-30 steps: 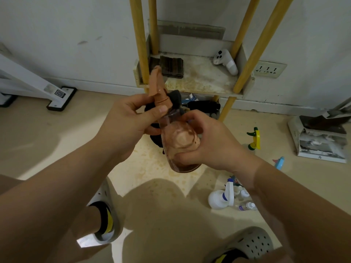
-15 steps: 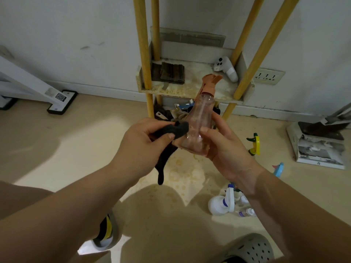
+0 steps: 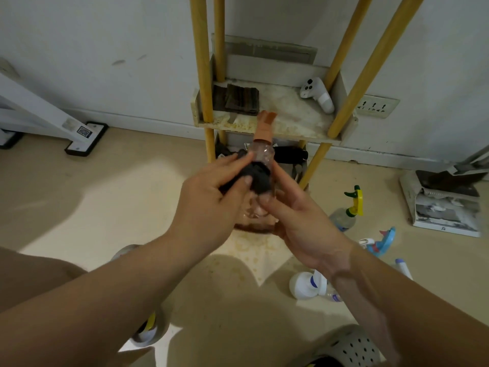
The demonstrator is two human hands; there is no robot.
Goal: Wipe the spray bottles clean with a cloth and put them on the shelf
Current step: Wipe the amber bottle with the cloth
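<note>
Fingers: left hand [image 3: 209, 207] pinches 1 cloth [image 3: 258, 177] | right hand [image 3: 301, 221] grips 1 bottle [image 3: 260, 160]

White game controller [image 3: 317, 94] sitting at the right end of the stained board, leaning by a yellow post; folded dark striped cloths [image 3: 236, 99] at the left end; wall socket [image 3: 377, 106] just right of that; a torn cardboard box [image 3: 444, 202] on the floor far right; black-and-white stand foot [image 3: 86, 137] with a QR sticker over on the left; beige floor [image 3: 105, 197] looks pretty stained
</note>
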